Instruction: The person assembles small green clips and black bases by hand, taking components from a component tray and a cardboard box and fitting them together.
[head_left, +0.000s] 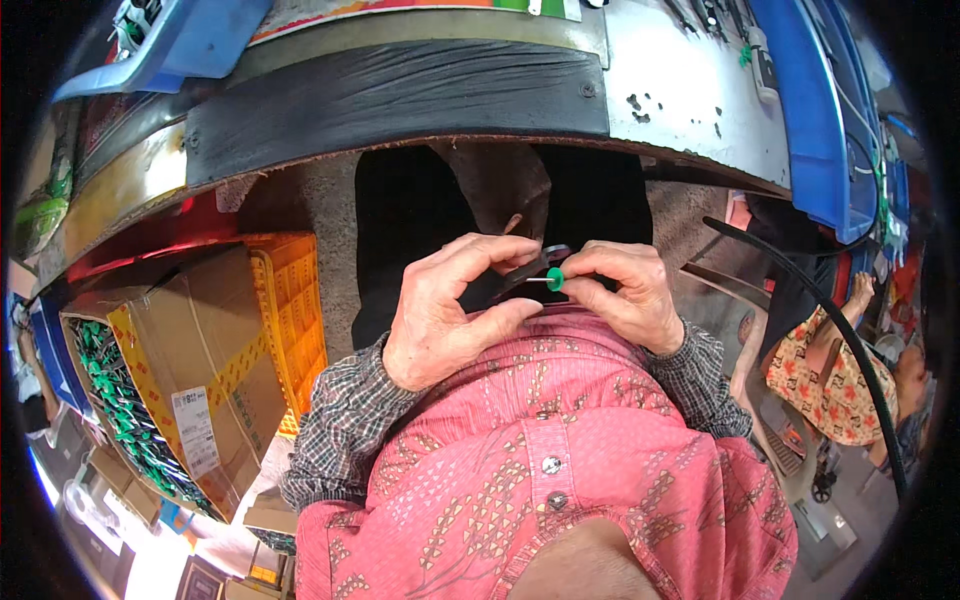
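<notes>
Close to my body, over my lap, both hands work near each other. Between the thumb and fingers of my right hand [625,292] is pinched a small green round-headed piece [555,279]. A thin bright metal shaft [538,280] sticks out of it toward the left. My left hand [445,310] curls its thumb and fingers around a dark, narrow piece [522,276] beside that shaft; much of this piece is hidden by the fingers and blends with the dark clothing behind. I cannot tell whether the shaft touches it.
A workbench with a black-covered edge [400,95] runs ahead of me. Blue bins stand at its left [190,50] and right [815,120]. On my left, a cardboard box [200,350] holds many green-and-metal pieces, beside an orange crate [290,310]. A black cable [840,320] arcs at right, near another person.
</notes>
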